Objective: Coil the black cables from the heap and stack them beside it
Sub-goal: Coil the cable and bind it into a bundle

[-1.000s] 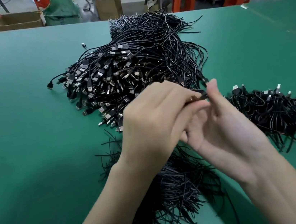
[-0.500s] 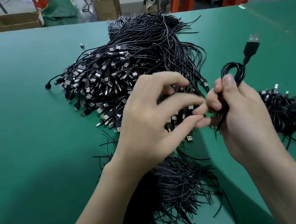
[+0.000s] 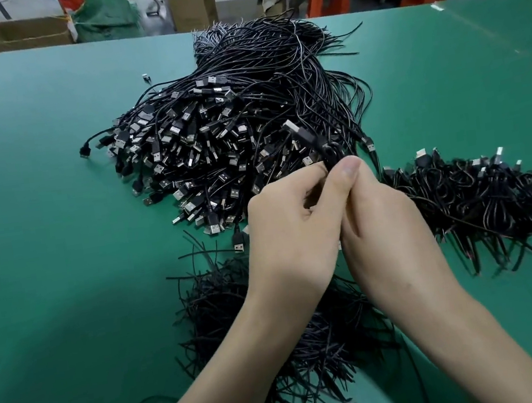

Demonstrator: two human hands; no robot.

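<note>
The left hand (image 3: 292,228) and right hand (image 3: 378,220) were pressed together, fingers curled, both pinching one coiled black USB cable (image 3: 327,152) at their fingertips (its plug stuck up and away to the left). Just beyond the hands lay the heap (image 3: 231,131) of uncoiled cables. The stack of coiled cables (image 3: 480,196) sat just right of the right hand, and thin black strands (image 3: 238,306) lay beneath both wrists on the green table (image 3: 42,230).
</note>
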